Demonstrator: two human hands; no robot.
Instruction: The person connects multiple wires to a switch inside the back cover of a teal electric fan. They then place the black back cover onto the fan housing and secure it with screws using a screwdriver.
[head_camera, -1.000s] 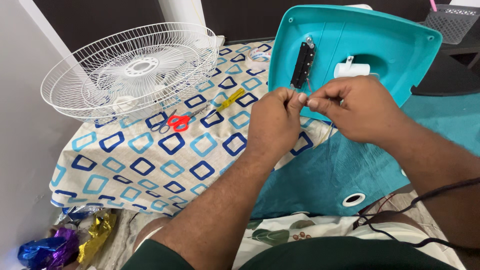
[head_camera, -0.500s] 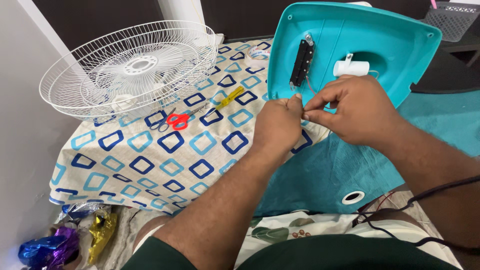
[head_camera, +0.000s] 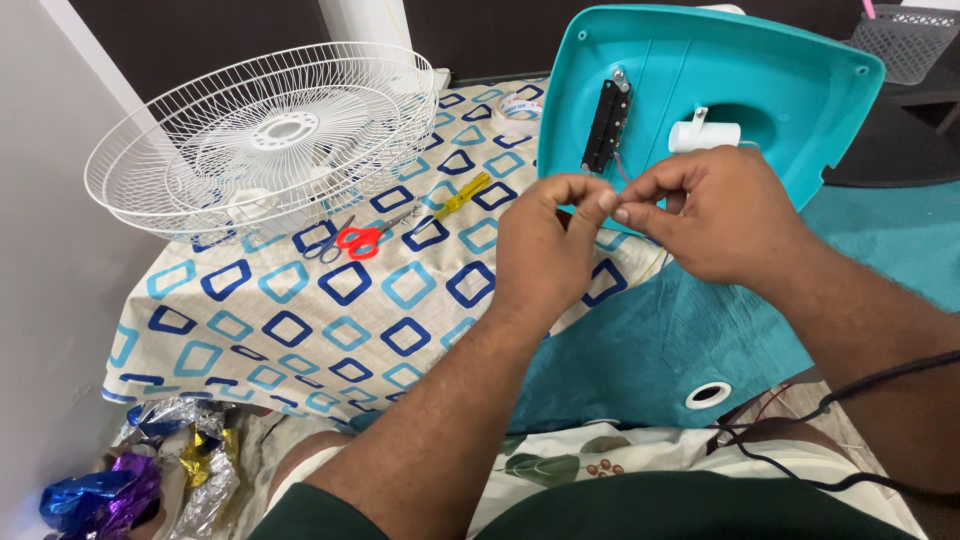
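Both hands meet before the upturned teal fan base (head_camera: 700, 90) — left hand (head_camera: 545, 245) and right hand (head_camera: 715, 215) pinch a thin wire (head_camera: 622, 172) between closed fingers; red-handled scissors (head_camera: 352, 240) lie on the patterned cloth (head_camera: 300, 320).

fan base (head_camera: 790, 80) blocks ahead, patterned cloth (head_camera: 300, 320) open leftward

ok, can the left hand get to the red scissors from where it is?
Probably yes. The red scissors lie uncovered on the patterned cloth, just in front of the white fan guard, with open cloth between them and the left hand. That hand is pinching a thin wire, so it would have to let go first.
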